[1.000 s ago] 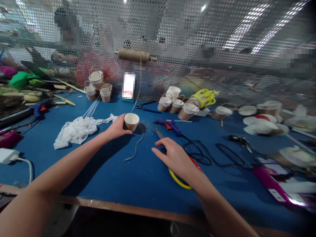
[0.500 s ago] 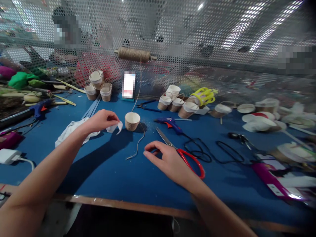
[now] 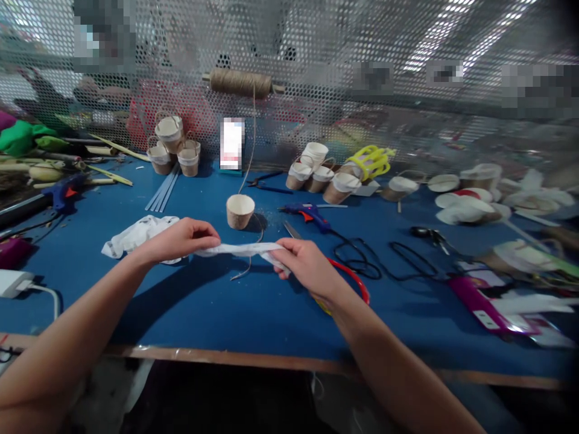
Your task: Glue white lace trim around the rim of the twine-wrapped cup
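Note:
A narrow strip of white cloth (image 3: 242, 248) is stretched level between my two hands, above the blue table. My left hand (image 3: 185, 239) pinches one end, and my right hand (image 3: 304, 265) is closed on the other, where a short piece hangs down. Just beyond the strip stands a small brown cup (image 3: 240, 212) with a pale inside, upright. A thin cord (image 3: 243, 273) lies beside and behind it. Beneath my right hand and forearm are scissors with red handles (image 3: 355, 280), partly hidden. A crumpled white cloth (image 3: 136, 235) lies behind my left wrist.
Glue gun (image 3: 307, 214) and pliers (image 3: 269, 182) lie beyond my right hand. Small lined cups with handles (image 3: 341, 187) stand at the back, with more cups (image 3: 169, 135) at left. A twine roll (image 3: 239, 82) hangs on the mesh. A purple power strip (image 3: 479, 307) lies right.
My right hand, empty before, has come up and closed on the end of the white strip. The strip, earlier dangling from my left hand, is now drawn out between both hands.

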Motion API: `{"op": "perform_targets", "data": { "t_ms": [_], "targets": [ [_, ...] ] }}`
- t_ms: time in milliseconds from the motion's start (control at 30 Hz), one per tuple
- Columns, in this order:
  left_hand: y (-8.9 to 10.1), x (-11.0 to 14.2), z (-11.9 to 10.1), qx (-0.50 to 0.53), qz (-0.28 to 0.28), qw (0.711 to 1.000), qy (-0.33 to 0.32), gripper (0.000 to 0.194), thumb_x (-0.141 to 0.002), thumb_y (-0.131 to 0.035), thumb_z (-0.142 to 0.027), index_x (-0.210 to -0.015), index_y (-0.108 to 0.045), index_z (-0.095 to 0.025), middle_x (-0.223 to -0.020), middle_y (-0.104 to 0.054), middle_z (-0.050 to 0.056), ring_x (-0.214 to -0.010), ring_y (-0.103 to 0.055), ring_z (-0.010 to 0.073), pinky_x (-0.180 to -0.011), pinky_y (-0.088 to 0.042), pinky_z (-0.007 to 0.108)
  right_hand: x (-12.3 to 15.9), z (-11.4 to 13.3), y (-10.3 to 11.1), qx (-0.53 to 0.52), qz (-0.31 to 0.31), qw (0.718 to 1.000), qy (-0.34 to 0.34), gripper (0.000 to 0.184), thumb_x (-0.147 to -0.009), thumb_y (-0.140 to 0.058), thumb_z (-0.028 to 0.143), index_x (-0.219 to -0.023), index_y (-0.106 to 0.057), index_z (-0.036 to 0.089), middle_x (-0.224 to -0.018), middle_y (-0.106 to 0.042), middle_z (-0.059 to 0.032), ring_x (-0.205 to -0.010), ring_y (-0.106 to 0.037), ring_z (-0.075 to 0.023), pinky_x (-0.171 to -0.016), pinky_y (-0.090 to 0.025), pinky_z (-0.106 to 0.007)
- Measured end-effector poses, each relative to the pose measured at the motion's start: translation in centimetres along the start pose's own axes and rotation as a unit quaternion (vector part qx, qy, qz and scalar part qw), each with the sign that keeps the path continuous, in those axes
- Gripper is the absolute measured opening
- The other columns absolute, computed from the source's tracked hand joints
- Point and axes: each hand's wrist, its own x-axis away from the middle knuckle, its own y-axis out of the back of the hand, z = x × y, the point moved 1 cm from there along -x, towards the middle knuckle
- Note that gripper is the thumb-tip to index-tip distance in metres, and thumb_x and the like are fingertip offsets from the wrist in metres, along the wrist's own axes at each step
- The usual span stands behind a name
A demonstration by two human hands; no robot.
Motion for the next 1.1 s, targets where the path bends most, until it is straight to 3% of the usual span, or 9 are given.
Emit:
{"op": "perform_targets", "data": {
  "t_ms": [133, 333, 467, 567, 733, 800, 900, 1000, 1100],
  "targets": [
    [0.4, 0.4, 0.2, -0.034, 0.037, 0.999, 0.005, 0.024, -0.073, -0.054, -0.037, -0.066, -0.06, -0.015, -0.056, -0.053, -0.002, -0.051, -0.043, 0.009, -0.049, -0.032, 0.021, 0.1, -0.9, 1.5, -0.035, -0.02, 0.998, -0.045, 0.03, -0.075, -0.058, 0.043, -0.065, -0.055, 0.015, -0.045, -0.046, 0.0057, -0.039, -0.042, -0.0048, -0.038, -0.031, -0.017],
    [0.8, 0.5, 1.1, -0.046, -0.035, 0.998, 0.001, 0.028, -0.076, -0.049, -0.04, -0.068, -0.058, -0.014, -0.061, -0.053, -0.001, -0.055, -0.044, 0.0089, -0.053, -0.035, 0.021, 0.3, -1.2, 1.7, -0.049, 0.002, 0.998, -0.037, 0.035, -0.068, -0.063, 0.049, -0.068, -0.057, 0.014, -0.051, -0.049, 0.0035, -0.043, -0.043, -0.006, -0.043, -0.034, -0.019],
    [1.0, 0.1, 1.8, -0.081, -0.053, 0.995, 0.007, 0.027, -0.075, -0.051, -0.039, -0.078, -0.061, -0.014, -0.072, -0.062, 0.003, -0.064, -0.051, 0.0118, -0.06, -0.04, 0.024, 0.6, -0.7, 2.2, 0.074, -0.013, 0.997, 0.027, 0.034, -0.079, -0.049, 0.046, -0.069, -0.058, 0.015, -0.061, -0.055, -0.0011, -0.051, -0.049, -0.0104, -0.049, -0.039, -0.023],
    [1.5, -0.8, 1.5, -0.147, -0.059, 0.987, 0.005, 0.031, -0.078, -0.047, -0.039, -0.076, -0.063, -0.014, -0.068, -0.062, 0.003, -0.061, -0.051, 0.0124, -0.059, -0.038, 0.025, 0.4, -0.3, 2.8, 0.201, -0.058, 0.974, 0.082, 0.034, -0.082, -0.044, 0.04, -0.061, -0.056, 0.016, -0.057, -0.053, -0.0019, -0.054, -0.049, -0.0136, -0.052, -0.037, -0.026],
    [0.1, -2.4, -0.6, -0.202, -0.023, 0.979, -0.02, 0.031, -0.078, -0.05, -0.041, -0.077, -0.064, -0.014, -0.073, -0.065, 0.005, -0.067, -0.056, 0.0161, -0.064, -0.04, 0.029, -0.2, 0.5, 2.6, 0.217, -0.092, 0.964, 0.121, 0.021, -0.079, -0.05, 0.031, -0.076, -0.064, 0.015, -0.073, -0.063, -0.0048, -0.067, -0.055, -0.0172, -0.062, -0.04, -0.028],
    [-1.5, -2.8, -1.7, -0.157, -0.037, 0.982, -0.093, 0.033, -0.074, -0.059, -0.039, -0.094, -0.061, -0.013, -0.094, -0.066, 0.01, -0.086, -0.058, 0.0195, -0.078, -0.042, 0.032, -0.3, 1.1, 2.0, 0.199, -0.075, 0.967, 0.141, 0.019, -0.079, -0.052, 0.029, -0.083, -0.064, 0.016, -0.076, -0.065, -0.0046, -0.067, -0.057, -0.0165, -0.061, -0.041, -0.027],
    [-4.1, -3.3, -2.6, -0.025, 0.018, 0.984, -0.177, 0.043, -0.07, -0.065, -0.037, -0.105, -0.054, -0.015, -0.108, -0.062, 0.01, -0.097, -0.056, 0.0194, -0.084, -0.041, 0.032, -0.4, 1.9, 1.2, 0.173, -0.039, 0.968, 0.178, 0.016, -0.079, -0.052, 0.027, -0.08, -0.062, 0.015, -0.073, -0.064, -0.0032, -0.064, -0.056, -0.014, -0.059, -0.042, -0.024],
    [-5.0, -3.5, -2.3, 0.087, 0.065, 0.987, -0.117, 0.024, -0.075, -0.058, -0.037, -0.08, -0.056, -0.014, -0.076, -0.063, 0.004, -0.068, -0.057, 0.013, -0.063, -0.043, 0.025, -1.0, 2.2, 1.2, 0.194, -0.038, 0.96, 0.198, 0.021, -0.083, -0.046, 0.029, -0.074, -0.059, 0.015, -0.066, -0.061, -0.0016, -0.06, -0.053, -0.0126, -0.056, -0.04, -0.024],
    [-4.3, -3.2, -1.3, 0.119, 0.081, 0.989, -0.036, 0.026, -0.079, -0.051, -0.036, -0.066, -0.049, -0.015, -0.055, -0.053, -0.002, -0.048, -0.045, 0.0073, -0.047, -0.035, 0.02, -2.2, 1.7, 1.7, 0.225, -0.05, 0.953, 0.196, 0.024, -0.084, -0.045, 0.029, -0.073, -0.06, 0.014, -0.064, -0.06, -0.0017, -0.059, -0.053, -0.0128, -0.055, -0.04, -0.024]
  ]
}}
